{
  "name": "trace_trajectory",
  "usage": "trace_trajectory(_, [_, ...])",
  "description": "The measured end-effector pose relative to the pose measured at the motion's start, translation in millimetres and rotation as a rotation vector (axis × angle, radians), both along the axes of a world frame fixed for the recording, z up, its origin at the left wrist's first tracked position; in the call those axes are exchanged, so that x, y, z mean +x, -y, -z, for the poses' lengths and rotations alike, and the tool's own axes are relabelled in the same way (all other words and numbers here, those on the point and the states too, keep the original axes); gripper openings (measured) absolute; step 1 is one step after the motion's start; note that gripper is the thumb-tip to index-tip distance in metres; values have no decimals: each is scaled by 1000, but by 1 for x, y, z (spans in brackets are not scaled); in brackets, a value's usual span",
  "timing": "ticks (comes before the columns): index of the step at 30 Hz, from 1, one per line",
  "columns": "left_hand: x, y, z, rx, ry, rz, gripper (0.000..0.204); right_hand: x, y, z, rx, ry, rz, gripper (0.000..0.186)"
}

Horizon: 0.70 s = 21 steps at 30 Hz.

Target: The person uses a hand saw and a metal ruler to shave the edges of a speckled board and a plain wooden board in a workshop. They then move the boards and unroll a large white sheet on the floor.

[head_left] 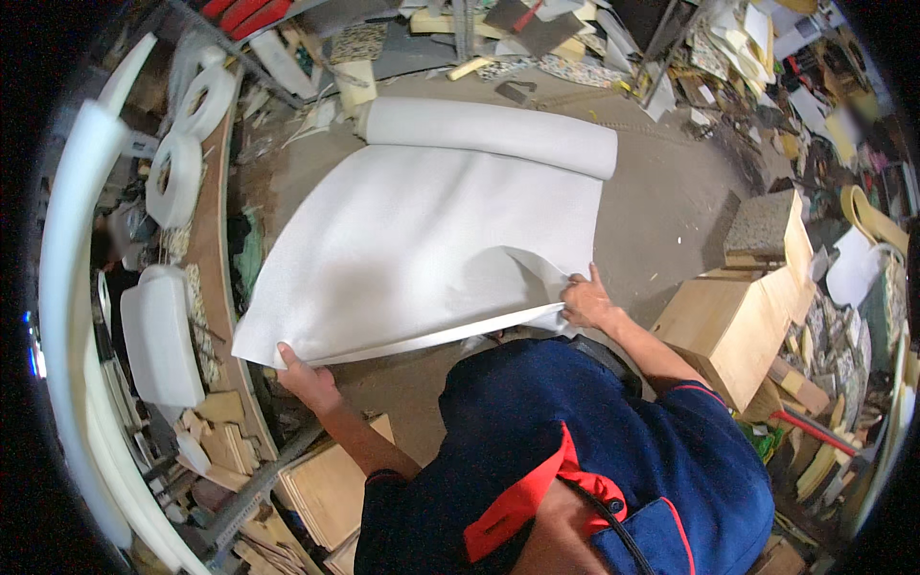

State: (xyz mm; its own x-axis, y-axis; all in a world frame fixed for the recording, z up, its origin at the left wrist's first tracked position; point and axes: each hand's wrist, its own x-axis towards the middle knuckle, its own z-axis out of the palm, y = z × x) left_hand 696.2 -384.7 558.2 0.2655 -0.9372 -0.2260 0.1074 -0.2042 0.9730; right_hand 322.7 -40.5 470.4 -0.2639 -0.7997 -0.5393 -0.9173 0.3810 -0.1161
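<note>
A wide white sheet (412,230) stretches out in front of me, unrolled from a thick white roll (489,134) lying at its far end on the floor. My left hand (309,383) grips the sheet's near left corner, thumb on top and the other fingers hidden underneath. At the near right corner my right hand (586,301) pinches the edge, one finger pointing up. The near edge is lifted and folded over a little between my hands, and the sheet buckles beside the right one.
To the right stands a plywood box (719,326) with a speckled foam block (762,225) against it. Foam scraps (834,125) pile up along the far right. A shelf on the left holds white foam rings (174,180) and long white foam tubes (77,240). Plywood boards (321,479) lie near my left arm.
</note>
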Motion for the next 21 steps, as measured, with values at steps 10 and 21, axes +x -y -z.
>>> trace_trajectory(10, [99,-77,-137,-343,-31,-266,41,4,-60,-240,-952,64,113,32])
trace_trajectory(21, [269,-262,-114,-185,174,-83,47,150,-276,-176,-746,220,210,24])
